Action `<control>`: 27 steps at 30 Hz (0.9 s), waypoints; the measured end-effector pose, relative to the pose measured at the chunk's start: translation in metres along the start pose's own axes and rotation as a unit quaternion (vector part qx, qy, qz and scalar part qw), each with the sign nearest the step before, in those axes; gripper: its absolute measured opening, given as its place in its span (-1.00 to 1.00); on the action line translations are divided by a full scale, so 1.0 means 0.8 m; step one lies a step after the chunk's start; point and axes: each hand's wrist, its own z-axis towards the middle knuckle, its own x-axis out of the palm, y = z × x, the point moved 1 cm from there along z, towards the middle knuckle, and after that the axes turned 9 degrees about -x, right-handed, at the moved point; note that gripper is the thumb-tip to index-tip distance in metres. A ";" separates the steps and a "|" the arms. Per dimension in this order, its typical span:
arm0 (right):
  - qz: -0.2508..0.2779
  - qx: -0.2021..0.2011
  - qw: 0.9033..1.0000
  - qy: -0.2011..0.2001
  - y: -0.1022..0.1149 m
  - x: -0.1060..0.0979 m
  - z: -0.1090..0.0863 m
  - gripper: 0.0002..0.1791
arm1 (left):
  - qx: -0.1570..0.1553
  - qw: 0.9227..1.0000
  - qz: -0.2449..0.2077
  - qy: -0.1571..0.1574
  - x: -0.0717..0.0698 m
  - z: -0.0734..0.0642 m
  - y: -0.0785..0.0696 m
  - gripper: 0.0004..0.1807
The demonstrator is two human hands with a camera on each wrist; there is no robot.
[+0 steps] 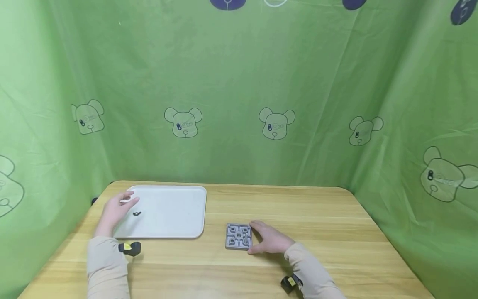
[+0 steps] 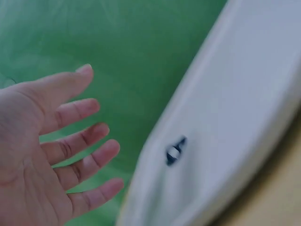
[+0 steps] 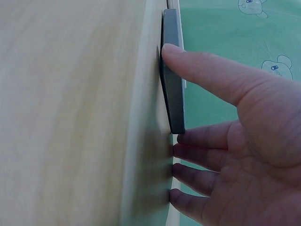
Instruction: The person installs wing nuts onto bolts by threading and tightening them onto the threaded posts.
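In the head view my left hand (image 1: 116, 209) hovers over the left end of a white tray (image 1: 171, 209), fingers spread and holding nothing. A small dark piece with a bright round centre (image 2: 174, 151) lies in the tray near that hand, apart from the fingertips. Farther right, my right hand (image 1: 270, 237) holds a grey square block (image 1: 239, 236) at its right side. The block's top has recesses and round sockets. In the right wrist view the thumb presses its near side (image 3: 173, 84), while the fingers reach its far right corner.
A wooden table (image 1: 209, 274) carries the tray and the block. Green printed curtains (image 1: 231, 158) surround it at the back and both sides. Each wrist wears a black camera, seen at the left wrist (image 1: 130, 248) and right wrist (image 1: 290, 283).
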 end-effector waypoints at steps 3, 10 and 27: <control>-0.001 0.000 1.000 0.000 -0.001 0.000 0.000 0.10 | -0.019 1.000 0.020 0.011 0.006 0.001 0.016 -0.38; 0.000 0.001 1.000 0.001 0.000 0.000 0.000 0.10 | -0.035 0.998 0.041 0.024 0.014 0.003 0.036 -0.51; 0.000 0.004 1.000 0.003 0.001 0.000 0.000 0.10 | -0.056 0.996 0.060 0.018 0.023 0.009 0.044 -0.71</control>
